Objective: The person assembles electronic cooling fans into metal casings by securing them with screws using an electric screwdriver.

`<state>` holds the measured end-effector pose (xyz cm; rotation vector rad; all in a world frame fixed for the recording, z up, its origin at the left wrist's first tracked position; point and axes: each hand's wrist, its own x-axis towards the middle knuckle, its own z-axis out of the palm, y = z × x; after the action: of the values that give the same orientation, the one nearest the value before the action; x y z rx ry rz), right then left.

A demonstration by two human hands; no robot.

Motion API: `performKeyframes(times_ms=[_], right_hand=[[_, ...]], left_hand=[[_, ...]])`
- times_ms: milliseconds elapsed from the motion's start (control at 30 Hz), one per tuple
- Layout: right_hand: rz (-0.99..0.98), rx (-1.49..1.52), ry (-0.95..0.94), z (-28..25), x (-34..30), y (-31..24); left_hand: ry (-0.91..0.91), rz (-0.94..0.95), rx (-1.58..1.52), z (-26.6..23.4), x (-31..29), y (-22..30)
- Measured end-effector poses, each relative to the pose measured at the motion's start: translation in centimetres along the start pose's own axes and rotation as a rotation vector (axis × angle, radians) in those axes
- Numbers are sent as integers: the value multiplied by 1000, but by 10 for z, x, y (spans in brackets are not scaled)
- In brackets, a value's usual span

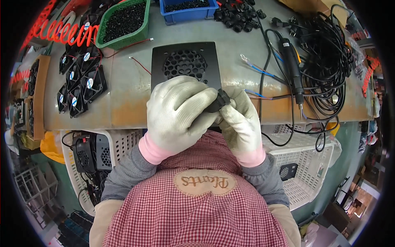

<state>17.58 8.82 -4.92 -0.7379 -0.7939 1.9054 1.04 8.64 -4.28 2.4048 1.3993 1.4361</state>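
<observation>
Both my hands wear white gloves with pink cuffs and meet in front of my chest at the table's near edge. Between them is a small black plastic part (222,99), probably like the loose ones at the back, though its exact kind is unclear. My left hand (179,113) is closed, its fingertips against the part's left side. The thumb and fingers of my right hand (242,123) pinch it from the right. Just beyond my hands lies a black metal panel (158,59) with a round pattern of holes, its near part hidden by my left hand.
Several black fans (89,83) lie on the left. A green basket (147,24) and a blue bin (189,15) hold small black pieces; loose black parts (236,18) sit beside them. An electric screwdriver (292,66) and coiled black cables (329,88) lie right. White crates (304,164) stand below.
</observation>
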Motion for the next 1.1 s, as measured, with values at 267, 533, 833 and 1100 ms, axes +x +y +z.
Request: performKeyframes(times_ms=[267, 533, 833, 1100], right_hand=[[84, -124, -22, -5, -16, -2], [207, -405, -108, -18, -23, 6], [223, -620, -136, -15, -36, 12], [578, -460, -242, -23, -32, -1]], left_hand=[[-189, -51, -92, -12, -12, 9], [-280, -173, -219, -16, -27, 18], [-387, -35, -145, -26, -36, 24], [-397, -83, -222, -32, -44, 22]])
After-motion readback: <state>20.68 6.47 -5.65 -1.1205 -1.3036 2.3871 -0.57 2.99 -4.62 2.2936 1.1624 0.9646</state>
